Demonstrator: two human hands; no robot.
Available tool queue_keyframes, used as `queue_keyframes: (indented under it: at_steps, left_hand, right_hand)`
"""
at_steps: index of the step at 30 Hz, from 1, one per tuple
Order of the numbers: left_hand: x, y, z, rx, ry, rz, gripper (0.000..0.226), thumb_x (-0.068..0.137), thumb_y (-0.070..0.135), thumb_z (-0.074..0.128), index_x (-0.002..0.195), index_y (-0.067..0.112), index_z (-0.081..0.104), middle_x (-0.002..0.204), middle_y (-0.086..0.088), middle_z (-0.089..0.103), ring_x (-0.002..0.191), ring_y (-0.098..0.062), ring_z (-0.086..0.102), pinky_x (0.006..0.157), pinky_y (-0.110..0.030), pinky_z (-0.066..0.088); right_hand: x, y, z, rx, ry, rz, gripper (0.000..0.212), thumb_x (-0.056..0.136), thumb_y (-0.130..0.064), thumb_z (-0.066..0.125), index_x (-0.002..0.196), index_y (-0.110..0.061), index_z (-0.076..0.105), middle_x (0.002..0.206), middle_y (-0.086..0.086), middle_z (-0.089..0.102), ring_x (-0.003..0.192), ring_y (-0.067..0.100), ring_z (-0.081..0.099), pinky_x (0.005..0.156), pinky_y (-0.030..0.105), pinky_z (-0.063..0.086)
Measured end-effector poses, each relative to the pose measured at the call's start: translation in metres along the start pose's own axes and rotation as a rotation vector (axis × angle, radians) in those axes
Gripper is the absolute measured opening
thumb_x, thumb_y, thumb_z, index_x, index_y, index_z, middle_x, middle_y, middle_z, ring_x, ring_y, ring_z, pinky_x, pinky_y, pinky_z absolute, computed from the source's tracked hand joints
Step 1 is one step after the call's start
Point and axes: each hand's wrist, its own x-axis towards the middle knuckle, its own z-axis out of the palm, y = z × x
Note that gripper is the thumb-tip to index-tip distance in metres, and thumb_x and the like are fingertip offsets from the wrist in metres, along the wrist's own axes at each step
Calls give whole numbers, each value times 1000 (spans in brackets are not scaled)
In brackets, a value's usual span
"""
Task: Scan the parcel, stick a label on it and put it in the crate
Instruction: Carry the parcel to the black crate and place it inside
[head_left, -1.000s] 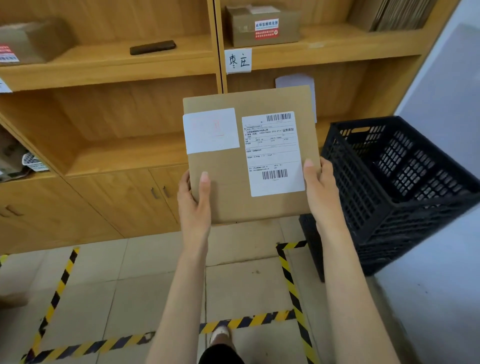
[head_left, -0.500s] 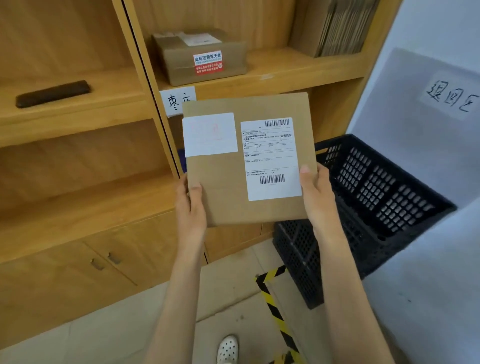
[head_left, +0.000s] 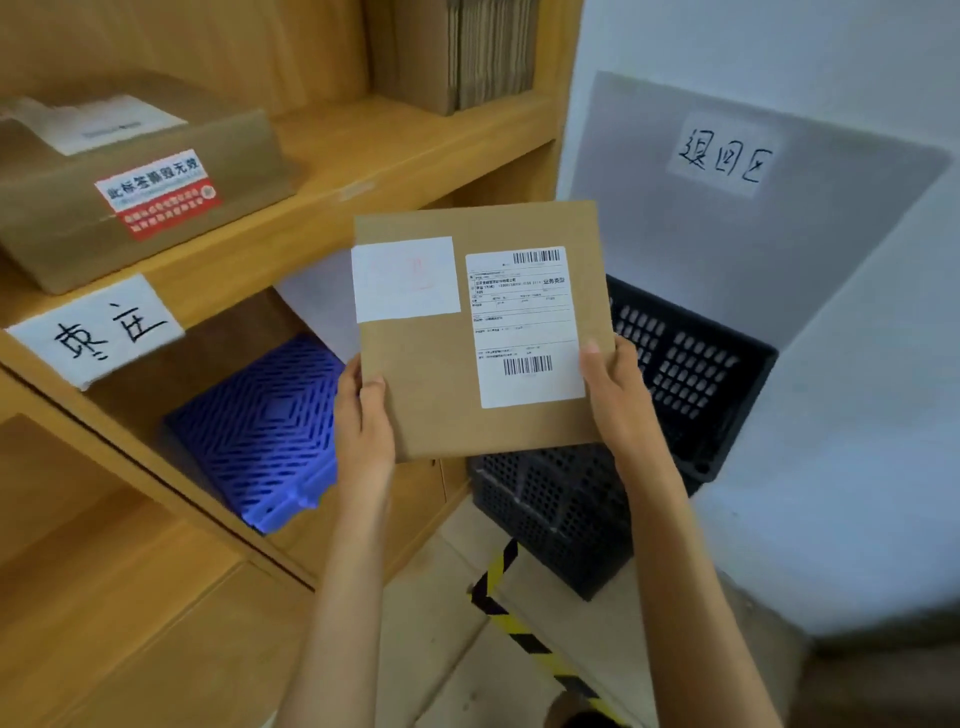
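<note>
- Both hands grip the parcel by its lower corners: the left hand pinches the bottom-left edge with the thumb on the front, and the right hand clamps the bottom-right edge, its thumb touching the printed shipping label.
- Big change over the last second: the view swings right along the wooden shelf, and the black crate goes from off to the side to directly behind the parcel.
- Now the parcel hangs upright in mid-air, in front of and above the crate's open top, face toward the camera.
- 2 stickers show on its face: that printed label with 2 barcodes, and a pale white label just beside it on the left.
- A handwritten wall sign has come into view above the crate, and a blue crate sits in the shelf bay to the left.
- My read: labelling looks done, so this is the carry to the drop, and lowering it into the black crate is what remains.
- No scanner is visible, so I cannot tell whether scanning is done.
</note>
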Motion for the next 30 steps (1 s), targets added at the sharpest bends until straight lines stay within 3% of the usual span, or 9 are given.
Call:
queue_keyframes:
  at_steps: [5, 8, 12, 15, 19, 24, 28, 30]
  left_hand:
    - [34, -2, 46, -2, -100, -36, 42, 105, 31, 33, 146, 29, 37, 131, 10, 46, 118, -9, 44, 95, -29, 37]
    - [54, 0, 72, 28, -156, -37, 41, 105, 29, 32, 146, 27, 39, 130, 6, 48, 115, -10, 46, 93, -29, 37]
    - [91, 9, 114, 71, -183, -16, 40, 105, 24, 31, 144, 20, 41, 120, 6, 47, 111, -13, 46, 92, -28, 37]
    - [119, 14, 149, 80, -241, -28, 40, 106, 28, 30, 144, 21, 40, 122, 4, 49, 107, -13, 47, 87, -28, 36]
    - [147, 19, 198, 82, -289, -24, 39, 105, 29, 30, 141, 22, 41, 118, 3, 50, 105, -15, 48, 86, -30, 36]
    - [172, 14, 255, 108, -372, -73, 37, 105, 30, 28, 139, 22, 41, 117, 1, 51, 105, -17, 49, 84, -32, 37]
    - [176, 14, 295, 123, -437, -73, 20, 105, 27, 29, 119, 26, 43, 94, 14, 49, 83, 0, 47, 64, -19, 34]
    - [180, 13, 311, 141, -486, -66, 18, 104, 28, 30, 115, 22, 44, 92, 14, 48, 82, 1, 47, 63, -17, 34]
  right_hand:
    - [33, 13, -12, -38, 110, 54, 54, 103, -47, 38, 150, -22, 30, 127, -9, 50, 105, 7, 51, 68, 11, 36]
    - [60, 20, -19, -53, 141, 86, 56, 102, -47, 39, 150, -20, 29, 133, -5, 50, 109, 10, 51, 69, 13, 37]
    - [106, 18, -33, -97, 162, 113, 56, 103, -46, 38, 151, -19, 29, 134, -3, 49, 108, 12, 50, 70, 20, 40]
    - [140, 12, -50, -142, 172, 138, 54, 103, -47, 36, 148, -17, 32, 126, -6, 50, 103, 12, 50, 65, 16, 37]
    - [182, 7, -75, -240, 211, 195, 48, 102, -50, 33, 134, -15, 42, 114, -4, 50, 97, 17, 50, 64, 27, 37]
    - [213, 21, -106, -326, 312, 266, 40, 100, -55, 33, 113, -19, 43, 109, 0, 55, 97, 22, 54, 78, 36, 39]
    - [222, 32, -129, -341, 402, 308, 40, 101, -52, 34, 108, -15, 45, 105, 1, 54, 93, 24, 52, 78, 36, 37]
    - [224, 37, -140, -364, 444, 339, 39, 102, -51, 35, 107, -13, 45, 103, 0, 53, 90, 24, 49, 76, 34, 33]
